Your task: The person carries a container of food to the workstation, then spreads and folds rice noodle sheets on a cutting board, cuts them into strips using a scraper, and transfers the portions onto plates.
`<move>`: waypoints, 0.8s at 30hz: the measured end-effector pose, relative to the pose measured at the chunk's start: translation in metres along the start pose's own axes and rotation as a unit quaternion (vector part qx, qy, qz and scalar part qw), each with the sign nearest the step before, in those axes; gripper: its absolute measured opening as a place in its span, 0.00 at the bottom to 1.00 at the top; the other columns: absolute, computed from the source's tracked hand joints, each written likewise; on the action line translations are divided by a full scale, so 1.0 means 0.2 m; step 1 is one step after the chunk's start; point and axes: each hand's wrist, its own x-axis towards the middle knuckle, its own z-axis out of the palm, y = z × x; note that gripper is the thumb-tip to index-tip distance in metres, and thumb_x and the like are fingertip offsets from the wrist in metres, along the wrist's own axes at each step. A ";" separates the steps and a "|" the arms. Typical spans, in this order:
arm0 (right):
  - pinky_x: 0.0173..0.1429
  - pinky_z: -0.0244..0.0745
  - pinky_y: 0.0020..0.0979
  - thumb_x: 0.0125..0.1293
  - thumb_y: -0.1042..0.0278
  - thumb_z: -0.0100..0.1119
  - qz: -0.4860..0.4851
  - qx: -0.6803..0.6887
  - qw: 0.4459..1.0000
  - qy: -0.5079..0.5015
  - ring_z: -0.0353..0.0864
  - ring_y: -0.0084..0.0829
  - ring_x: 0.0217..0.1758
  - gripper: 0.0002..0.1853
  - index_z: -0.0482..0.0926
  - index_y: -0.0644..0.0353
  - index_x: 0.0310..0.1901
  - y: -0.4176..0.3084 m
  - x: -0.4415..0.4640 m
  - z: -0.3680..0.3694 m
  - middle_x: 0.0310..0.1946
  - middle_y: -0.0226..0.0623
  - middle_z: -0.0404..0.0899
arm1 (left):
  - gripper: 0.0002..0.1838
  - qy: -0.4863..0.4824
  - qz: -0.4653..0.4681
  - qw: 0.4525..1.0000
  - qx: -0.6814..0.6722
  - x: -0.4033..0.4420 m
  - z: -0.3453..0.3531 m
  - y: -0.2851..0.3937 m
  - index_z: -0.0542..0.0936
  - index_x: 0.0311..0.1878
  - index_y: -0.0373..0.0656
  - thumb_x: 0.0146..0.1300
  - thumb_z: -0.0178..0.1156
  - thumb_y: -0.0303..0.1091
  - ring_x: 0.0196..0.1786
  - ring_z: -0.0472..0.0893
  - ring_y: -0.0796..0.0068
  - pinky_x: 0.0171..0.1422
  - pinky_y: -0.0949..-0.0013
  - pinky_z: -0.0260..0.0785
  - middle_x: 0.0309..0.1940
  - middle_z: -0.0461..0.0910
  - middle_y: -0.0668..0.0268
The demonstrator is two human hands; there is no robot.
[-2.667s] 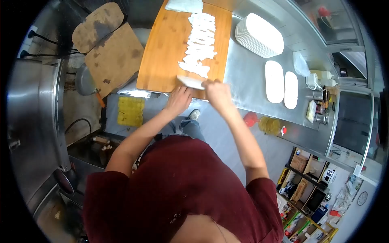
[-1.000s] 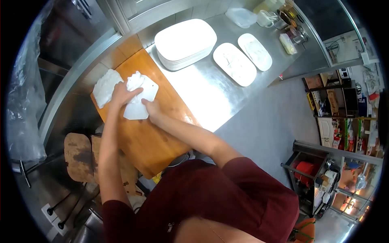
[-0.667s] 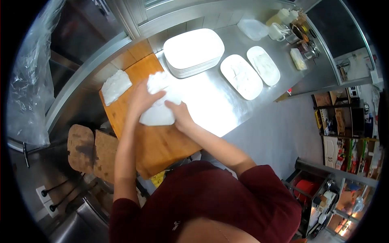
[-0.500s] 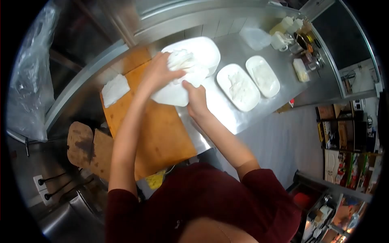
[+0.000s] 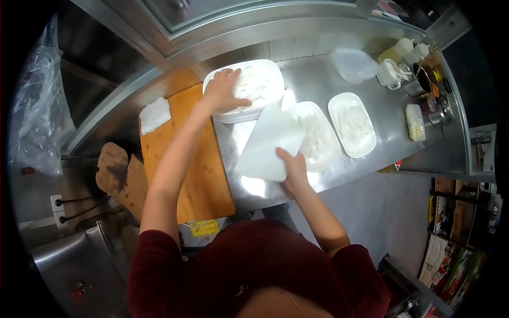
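My left hand (image 5: 225, 93) is spread over white, strand-like food (image 5: 257, 85) in the top dish of a stack of white oval dishes (image 5: 273, 69). Its fingers are apart, with the thumb at the near side of the food. My right hand (image 5: 294, 169) grips the near right corner of a thin, flat white sheet (image 5: 273, 140), thumb on top and fingers beneath. That sheet tilts beside the stack and partly covers a second oval dish (image 5: 330, 159), which bears similar white food. Farther right, a third oval dish (image 5: 352, 98) also has white food in it.
A wooden board (image 5: 193, 169) lies to the left with a folded white cloth (image 5: 155, 115) at its far edge. On the steel counter (image 5: 305, 79) stand a clear plastic container (image 5: 354, 64), a white pitcher (image 5: 389, 74), and a lidded box (image 5: 415, 122). Several bottles and jars are at the back right.
The white sheet has swung right and toward me in my right hand, away from the stack. White food now lies in the stack's top dish, and my left hand has opened over it.
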 end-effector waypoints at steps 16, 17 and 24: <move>0.39 0.70 0.40 0.55 0.63 0.52 -0.183 -0.514 0.831 -0.109 0.77 0.47 0.33 0.12 0.76 0.66 0.31 0.31 0.28 0.17 0.30 0.50 0.78 | 0.43 -0.043 0.015 0.994 -0.098 -0.01 -0.05 -0.30 0.60 0.64 0.44 0.44 0.66 0.45 0.63 0.60 0.51 0.66 0.59 0.55 0.63 0.57 0.50; 0.36 0.70 0.40 0.58 0.63 0.51 -0.303 -0.481 0.822 0.004 0.78 0.44 0.30 0.12 0.76 0.66 0.30 0.23 0.38 0.08 0.26 0.47 0.78 | 0.38 0.001 -0.032 0.992 -0.122 -0.05 -0.05 -0.33 0.64 0.61 0.42 0.46 0.65 0.44 0.60 0.64 0.52 0.63 0.60 0.58 0.59 0.62 0.49; 0.37 0.72 0.41 0.58 0.54 0.54 -0.321 -0.599 0.727 0.098 0.79 0.47 0.32 0.17 0.74 0.64 0.30 -0.40 0.79 0.05 0.25 0.49 0.78 | 0.18 0.152 -0.209 0.936 -0.240 -0.20 0.16 -0.30 0.78 0.44 0.34 0.51 0.58 0.35 0.39 0.78 0.58 0.46 0.61 0.69 0.32 0.78 0.53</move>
